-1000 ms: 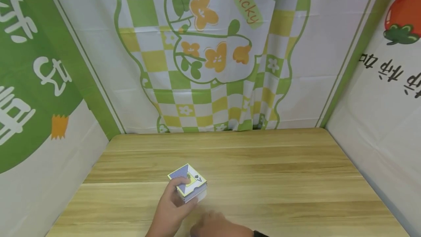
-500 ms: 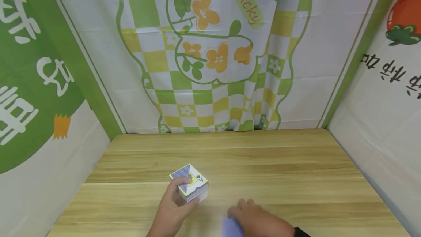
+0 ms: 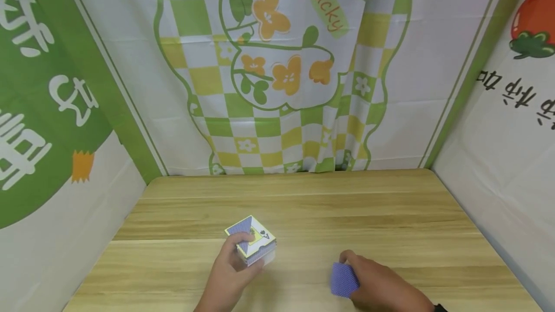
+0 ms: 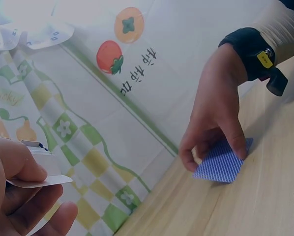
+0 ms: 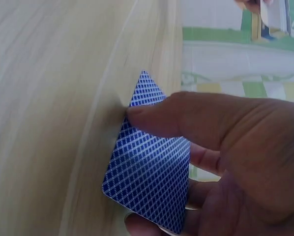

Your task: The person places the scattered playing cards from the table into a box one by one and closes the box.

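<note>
My left hand (image 3: 230, 268) grips a playing-card box (image 3: 262, 237), thumb and fingers on opposite faces. Its top shows a blue check pattern, a yellow border and an ace. A white flap (image 4: 44, 183) sticks out from its end in the left wrist view. To the right, my right hand (image 3: 373, 280) holds a blue-backed playing card (image 3: 344, 279) low over the table. In the right wrist view the thumb lies across the patterned back of the card (image 5: 147, 162), with the other fingers behind it. Any further cards under it are hidden.
The wood-grain table (image 3: 303, 206) spans the lower view. A green and yellow checkered curtain (image 3: 282, 134) hangs at its far edge, with printed cloth walls on the left (image 3: 130, 167) and right (image 3: 498, 158). A dark band (image 4: 245, 51) circles the right wrist.
My right hand has moved from beside the left hand out to the right, carrying the blue-backed playing card into view. The left hand with the box has hardly moved.
</note>
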Available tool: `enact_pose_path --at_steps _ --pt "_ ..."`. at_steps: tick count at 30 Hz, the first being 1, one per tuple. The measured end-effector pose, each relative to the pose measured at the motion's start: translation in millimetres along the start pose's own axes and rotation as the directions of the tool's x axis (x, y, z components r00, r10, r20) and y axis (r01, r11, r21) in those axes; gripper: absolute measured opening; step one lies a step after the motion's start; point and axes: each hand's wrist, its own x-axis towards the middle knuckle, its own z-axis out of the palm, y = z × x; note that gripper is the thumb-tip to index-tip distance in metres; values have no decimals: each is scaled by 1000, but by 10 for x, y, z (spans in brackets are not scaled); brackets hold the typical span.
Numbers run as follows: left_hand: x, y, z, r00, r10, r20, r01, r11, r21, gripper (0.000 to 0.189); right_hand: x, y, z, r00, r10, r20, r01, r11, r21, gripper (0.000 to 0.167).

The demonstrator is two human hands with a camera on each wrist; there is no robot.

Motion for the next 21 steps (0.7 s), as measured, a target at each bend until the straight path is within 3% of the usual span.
enact_pose_path --at_steps 3,6,10,13,16,21 --pt "-3 10 -1 1000 -2 1 2 1000 14 52 -21 72 -55 999 5 -40 -6 999 -34 57" --pt "-5 19 1 1000 1 1 -1 1000 12 52 -13 110 -104 996 -61 -60 58 997 -44 38" --pt "-3 13 9 1000 8 0 -8 1000 -5 52 0 15 -132 981 -193 -35 196 966 167 18" --pt "2 3 17 1000 8 -4 -9 1000 -10 53 -8 -176 -146 969 -246 7 222 889 401 20" --pt "0 -5 19 1000 13 -1 -13 1000 -14 53 -6 -387 -147 949 -311 51 226 784 578 29" --pt "-1 -23 17 999 47 26 -46 998 -35 53 55 -666 -62 898 -428 101 211 622 754 36"
